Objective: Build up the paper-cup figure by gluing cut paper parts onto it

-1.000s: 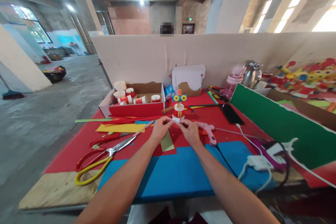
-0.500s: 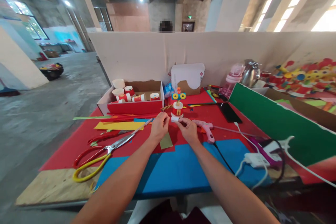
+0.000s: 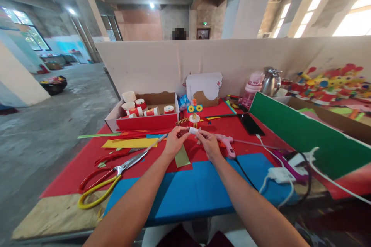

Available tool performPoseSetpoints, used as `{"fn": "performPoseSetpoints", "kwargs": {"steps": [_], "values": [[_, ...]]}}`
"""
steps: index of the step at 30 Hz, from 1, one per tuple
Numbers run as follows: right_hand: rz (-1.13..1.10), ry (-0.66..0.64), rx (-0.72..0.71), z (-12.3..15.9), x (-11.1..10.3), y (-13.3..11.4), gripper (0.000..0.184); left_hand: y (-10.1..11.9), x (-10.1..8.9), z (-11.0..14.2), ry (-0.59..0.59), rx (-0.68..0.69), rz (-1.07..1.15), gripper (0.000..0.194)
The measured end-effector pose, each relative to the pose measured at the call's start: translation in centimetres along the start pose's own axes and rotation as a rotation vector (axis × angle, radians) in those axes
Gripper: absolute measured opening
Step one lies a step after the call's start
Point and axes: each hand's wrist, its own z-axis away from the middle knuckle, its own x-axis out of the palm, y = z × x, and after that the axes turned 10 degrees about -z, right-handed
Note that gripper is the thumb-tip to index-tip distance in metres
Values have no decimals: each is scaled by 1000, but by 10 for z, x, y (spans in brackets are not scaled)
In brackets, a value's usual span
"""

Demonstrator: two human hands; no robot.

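Note:
My right hand (image 3: 209, 144) pinches the right end of a small white piece (image 3: 193, 130), perhaps rolled paper. My left hand (image 3: 174, 141) has its thumb and fingertips closed on the left end. Just behind the piece stands a paper-cup figure (image 3: 194, 118) with yellow round eyes on a blue strip, an orange coil on top and a gold spring arm (image 3: 182, 120) at its left. Below the hands lies an olive paper strip (image 3: 182, 157). A pink glue gun (image 3: 228, 144) rests right of my right hand.
Large scissors (image 3: 127, 164) with red and yellow handles lie at left beside a yellow paper strip (image 3: 130, 143). Behind them a box (image 3: 147, 122) holds several paper cups. At right are a phone (image 3: 251, 124), a green-sided box (image 3: 285, 135) and a power strip with cables (image 3: 298, 170).
My left hand has moved right and now grips the white piece that only my right hand held before. The whole view has shifted slightly.

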Motion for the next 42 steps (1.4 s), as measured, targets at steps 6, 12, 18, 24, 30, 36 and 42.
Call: {"fn": "performPoseSetpoints", "kwargs": {"steps": [6, 12, 18, 24, 30, 36, 42], "values": [[-73, -57, 131, 2, 4, 1, 35, 4, 0, 1, 32, 83, -107, 7], [-83, -15, 165, 1, 0, 2, 35, 11, 2, 7, 8, 135, -188, 8], [-85, -39, 194, 0, -3, -3, 30, 10, 5, 7, 22, 108, -173, 9], [-152, -42, 200, 0, -1, -3, 33, 13, 4, 7, 45, 117, -169, 7], [-45, -16, 130, 0, -1, -2, 36, 15, 6, 9, 34, 161, -207, 8], [47, -51, 107, -2, -4, -3, 37, 12, 6, 6, 55, 92, -154, 7], [451, 39, -448, 0, -7, -11, 23, 11, 3, 4, 107, 106, -145, 7]]}}
